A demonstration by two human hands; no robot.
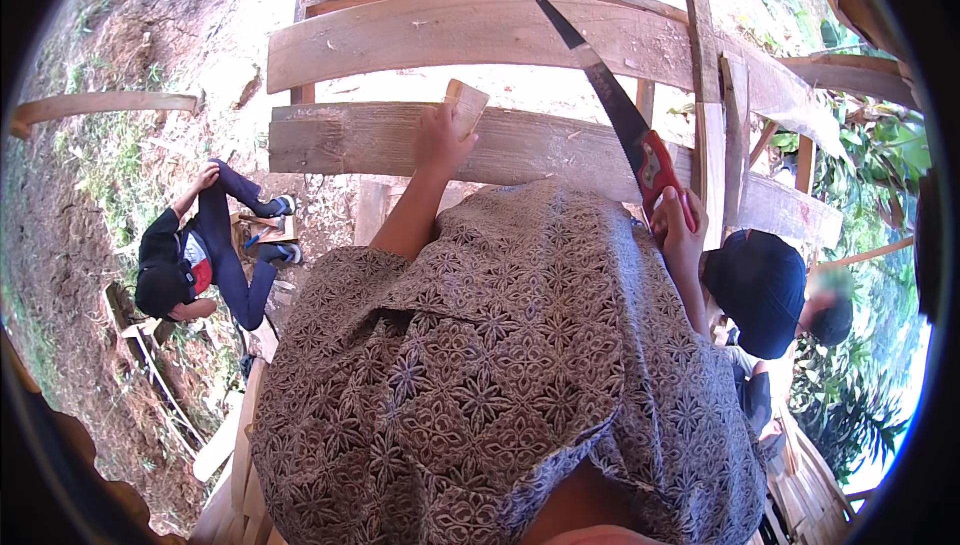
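My left hand (445,142) is closed round a short block of pale wood (467,105), held over the nearer plank (330,141) of a wooden bench. In my right hand (681,227) is a hand saw (620,110) with a red handle and a dark blade. The blade points up and to the left, its tip lying over the farther, wider plank (400,40). I cannot tell whether the blade touches the wood. The two planks run side by side with a gap between them.
Upright posts (705,95) stand by the planks' right end. At the left, a person in dark clothes (200,255) sits on the ground near small wooden pieces. Close to my right is another person in a dark cap (757,290), with others behind. Long boards (815,485) lie at the lower right.
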